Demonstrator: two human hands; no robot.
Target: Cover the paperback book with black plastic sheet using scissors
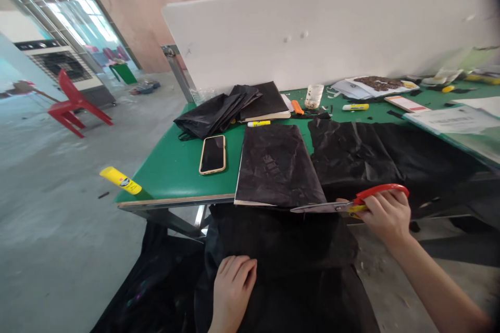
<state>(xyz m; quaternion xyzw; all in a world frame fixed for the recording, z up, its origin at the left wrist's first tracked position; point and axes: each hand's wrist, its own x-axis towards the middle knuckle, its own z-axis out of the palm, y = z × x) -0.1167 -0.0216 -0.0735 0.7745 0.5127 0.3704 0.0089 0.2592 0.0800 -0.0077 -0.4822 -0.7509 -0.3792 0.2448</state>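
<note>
My right hand is closed around the red and yellow handles of a pair of scissors. Their blades point left along the table's front edge, at the lower edge of a black-covered book. Black fabric is spread over my lap below. On that fabric rests my left hand, fingers curled together and closed on it, with the fingertips partly hidden. A wide black sheet lies right of the book and hangs over the front edge.
On the green table are a phone, folded black fabric, another black book, a glue stick and a plastic cup. A yellow tube stands at the left corner. A white board rises behind.
</note>
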